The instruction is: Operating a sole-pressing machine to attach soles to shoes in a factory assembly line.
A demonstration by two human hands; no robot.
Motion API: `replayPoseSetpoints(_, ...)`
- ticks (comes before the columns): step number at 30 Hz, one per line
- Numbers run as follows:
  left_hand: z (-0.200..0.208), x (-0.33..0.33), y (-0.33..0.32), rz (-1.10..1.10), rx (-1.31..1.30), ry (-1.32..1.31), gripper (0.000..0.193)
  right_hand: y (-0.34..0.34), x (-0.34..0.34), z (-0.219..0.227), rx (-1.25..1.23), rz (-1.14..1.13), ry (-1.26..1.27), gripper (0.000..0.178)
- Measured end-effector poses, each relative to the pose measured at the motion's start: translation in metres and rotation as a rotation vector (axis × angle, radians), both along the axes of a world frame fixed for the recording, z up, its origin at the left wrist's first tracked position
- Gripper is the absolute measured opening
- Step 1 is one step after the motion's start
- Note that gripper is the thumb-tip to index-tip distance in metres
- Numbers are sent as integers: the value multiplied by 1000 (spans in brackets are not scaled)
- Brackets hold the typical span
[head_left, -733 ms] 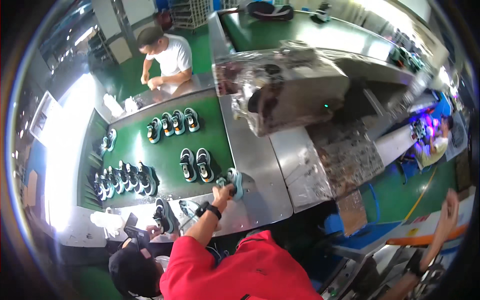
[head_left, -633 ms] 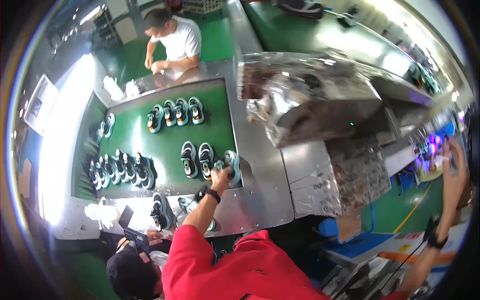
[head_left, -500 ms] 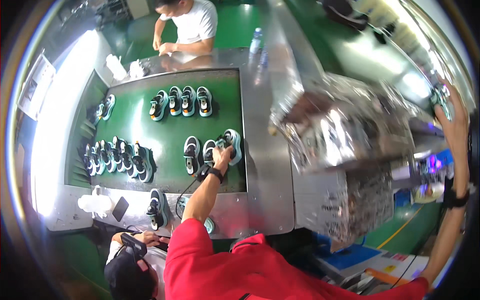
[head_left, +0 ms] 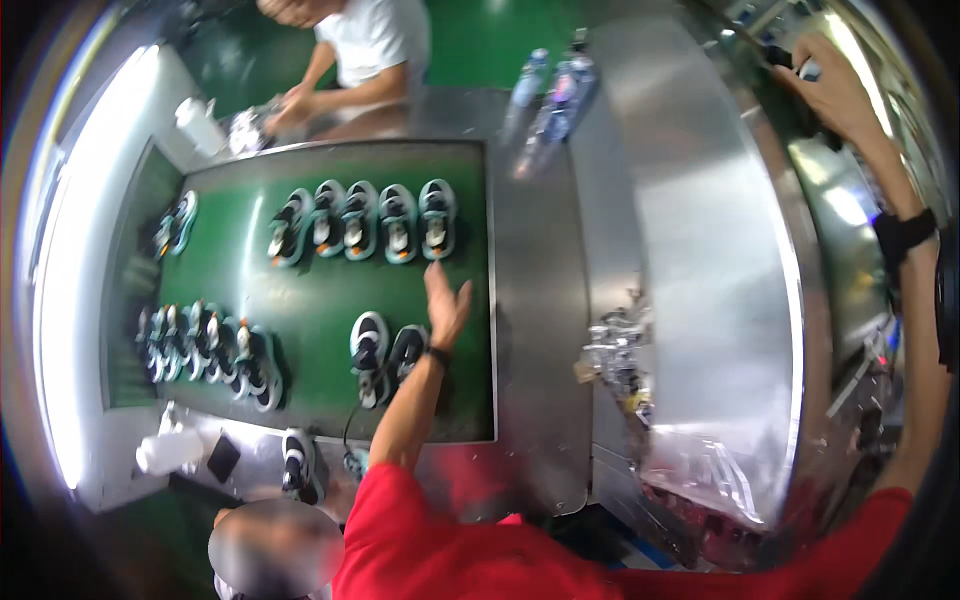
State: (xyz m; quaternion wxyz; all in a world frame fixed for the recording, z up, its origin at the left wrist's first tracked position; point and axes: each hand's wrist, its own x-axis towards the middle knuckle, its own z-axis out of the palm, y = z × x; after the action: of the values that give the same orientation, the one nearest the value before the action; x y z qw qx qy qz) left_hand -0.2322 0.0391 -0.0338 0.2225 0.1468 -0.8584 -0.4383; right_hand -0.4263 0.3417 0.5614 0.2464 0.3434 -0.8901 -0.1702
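Note:
My left hand (head_left: pixel 448 302) is over the green mat (head_left: pixel 320 290), fingers stretched and thumb apart, holding nothing. Just beyond its fingertips stands a black-and-white sneaker (head_left: pixel 437 220) with a pale teal sole, at the right end of a row of several like it. Nearer me, another sneaker (head_left: pixel 369 358) stands on the mat beside a second one (head_left: pixel 408 352), partly covered by my left wrist. At the far upper right, my right hand (head_left: pixel 838 88) has its fingers curled around something small and pale, too blurred to name.
More sneakers (head_left: pixel 205 345) line the mat's left side, and one sneaker (head_left: pixel 298 465) stands on the metal near edge by a white bottle (head_left: pixel 170 451). Across the table a person (head_left: pixel 370 50) handles something silvery near plastic bottles (head_left: pixel 570 85). A metal surface (head_left: pixel 705 250) lies to the right.
My left hand has left the near sneakers and moved farther away, opening. The far row has gained a sneaker; the near group has lost one. My right hand has moved up and farther off. The view has shifted.

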Motion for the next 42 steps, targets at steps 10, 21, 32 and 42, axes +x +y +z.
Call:
replayPoseSetpoints(10, 136, 253, 139, -563, 1140, -576, 26, 92, 82, 4, -636, -304, 45, 54)
replayPoseSetpoints(21, 367, 279, 302, -1875, 1647, -711, 78, 199, 475, 30, -1484, -129, 45, 30)
replayPoseSetpoints(32, 409, 534, 465, -1837, 1443, -1437, 47, 238, 901, -153, -1921, -722, 407, 73)
replayPoseSetpoints(42, 351, 812, 589, -2600, 525, -1029, 63, 193, 1152, -237, -2053, -1111, 1478, 50)
